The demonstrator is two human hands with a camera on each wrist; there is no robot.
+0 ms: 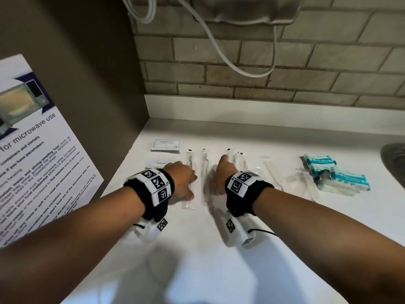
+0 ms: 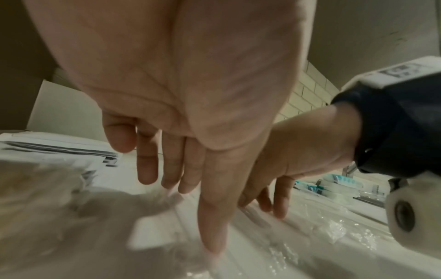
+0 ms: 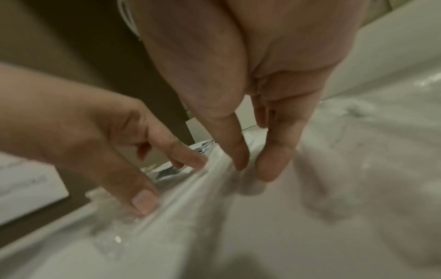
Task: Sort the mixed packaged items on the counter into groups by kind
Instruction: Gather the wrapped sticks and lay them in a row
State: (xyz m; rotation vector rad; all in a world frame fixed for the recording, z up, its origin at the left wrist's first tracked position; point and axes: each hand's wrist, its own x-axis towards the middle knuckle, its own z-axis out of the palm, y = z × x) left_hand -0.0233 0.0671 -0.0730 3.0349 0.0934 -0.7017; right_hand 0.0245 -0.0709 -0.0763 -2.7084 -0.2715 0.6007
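Several clear-wrapped toothbrushes (image 1: 204, 172) lie side by side on the white counter (image 1: 219, 270). My left hand (image 1: 186, 183) rests with straight fingers on the leftmost one (image 1: 190, 159); in the left wrist view my left hand (image 2: 190, 213) has its thumb touching the crinkled wrapper (image 2: 262, 236). My right hand (image 1: 218, 178) is palm down on the toothbrushes just right of it. In the right wrist view my right hand (image 3: 255, 166) touches a wrapper ridge (image 3: 190, 198) with straight fingertips. Neither hand grips anything. A shampoo sachet stack (image 1: 166, 146) and a toothpaste sachet (image 1: 158, 163) lie at the left.
Wrapped combs (image 1: 270, 170) and teal-and-white packs (image 1: 337, 177) lie to the right, near a sink (image 1: 394, 159) at the edge. A brown side wall with a microwave notice (image 1: 32, 161) stands on the left, a brick wall with a hanging white cable (image 1: 219, 47) behind.
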